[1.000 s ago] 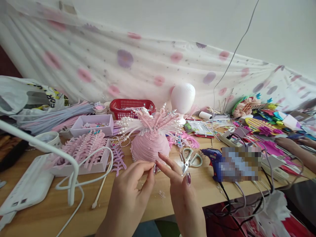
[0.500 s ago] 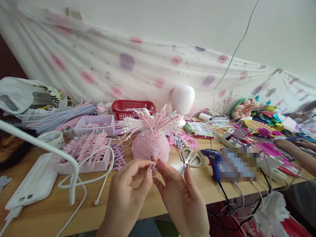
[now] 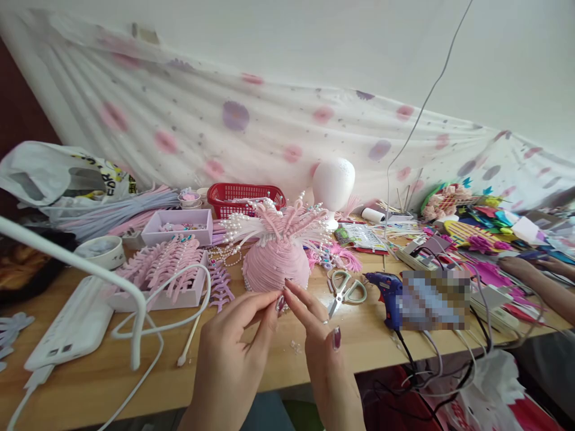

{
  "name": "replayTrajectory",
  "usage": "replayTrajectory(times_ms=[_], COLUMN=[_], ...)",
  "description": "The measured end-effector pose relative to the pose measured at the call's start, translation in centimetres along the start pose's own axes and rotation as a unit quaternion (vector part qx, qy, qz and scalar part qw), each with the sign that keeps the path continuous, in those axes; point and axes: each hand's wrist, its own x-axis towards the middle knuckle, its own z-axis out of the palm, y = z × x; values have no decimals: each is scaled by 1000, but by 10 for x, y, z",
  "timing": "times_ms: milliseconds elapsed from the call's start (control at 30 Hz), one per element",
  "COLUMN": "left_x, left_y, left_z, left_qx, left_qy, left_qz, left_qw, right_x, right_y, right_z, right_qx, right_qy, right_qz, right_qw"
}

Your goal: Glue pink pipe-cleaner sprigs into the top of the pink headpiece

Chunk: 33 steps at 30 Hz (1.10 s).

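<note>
My left hand [image 3: 233, 347] is closed in a pinch, thumb against index finger; anything held there is too small or hidden to make out. My right hand [image 3: 330, 353] has its fingers stretched toward those left fingertips and meets them, while its thumb stands apart. Just beyond both hands sits a pink domed headpiece [image 3: 276, 266] wrapped in cord, with looped pink pieces and sprays of white pearls on top. Small clear bits [image 3: 295, 346] lie on the wooden table [image 3: 287, 371] below my fingers. Scissors [image 3: 344, 293] rest open to the right of the headpiece.
A blue glue gun [image 3: 389, 293] and cables lie right. At left are a white power bank [image 3: 72, 323], a looping white cable and a box [image 3: 157, 299] of pink pieces. A red basket [image 3: 246, 194] and foam head [image 3: 333, 182] stand behind. Another person's hands [image 3: 525, 272] are far right.
My right hand has turned, its fingers straighter and its thumb lower and farther from the left hand. The left pinch stays almost in place. The view has shifted slightly.
</note>
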Motion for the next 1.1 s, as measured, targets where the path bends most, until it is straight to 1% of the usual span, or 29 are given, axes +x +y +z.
replayTrajectory(times_ms=[133, 233, 300, 367, 400, 433, 467, 533, 567, 600, 633, 700, 767, 833, 933, 1033, 1100], left_x=[-1, -3, -3, -2, -1, 1, 3, 7, 8, 9, 9, 7, 5, 2, 0, 0, 0], left_y=[-2, -4, -5, -7, -8, -10, -12, -15, -16, -17, -18, -17, -14, -12, -12, -13, -13], left_z=[2, 4, 4, 3, 2, 1, 0, 0, 0, 0, 1, 4, 6, 8, 8, 7, 8], left_qx=[31, 30, 1, -65, -115, -174, -238, -359, -408, -446, -476, -513, -531, -537, -538, -539, -543], left_qy=[17, 22, 23, 22, 21, 17, 10, -9, -17, -24, -27, -23, -19, -26, -41, -49, -55], left_qz=[39, 37, 7, -66, -115, -168, -218, -296, -322, -341, -351, -358, -358, -357, -356, -363, -370], left_qw=[999, 999, 1000, 995, 986, 970, 946, 885, 854, 827, 806, 780, 768, 764, 763, 758, 752], right_x=[-5, -8, -8, -7, -6, -5, -4, -1, 0, 1, 1, 1, 3, 6, 16, 27, 30], right_y=[-4, -8, -8, -8, -7, -7, -8, -10, -11, -13, -15, -17, -15, -10, -1, 5, 8], right_z=[3, 8, 7, 2, -3, -8, -13, -21, -24, -24, -23, -16, -9, -3, -4, -13, -19], right_qx=[-81, -110, -107, -92, -82, -72, -63, -43, -39, -42, -48, -66, -76, -69, -74, -109, -118], right_qy=[6, 23, 44, 61, 85, 124, 176, 288, 324, 335, 327, 269, 198, 158, 163, 164, 153], right_qz=[-37, -50, -62, -75, -78, -80, -81, -91, -98, -104, -109, -105, -94, -84, -94, -120, -122], right_qw=[996, 992, 991, 991, 990, 986, 979, 952, 940, 935, 937, 955, 973, 981, 979, 973, 974])
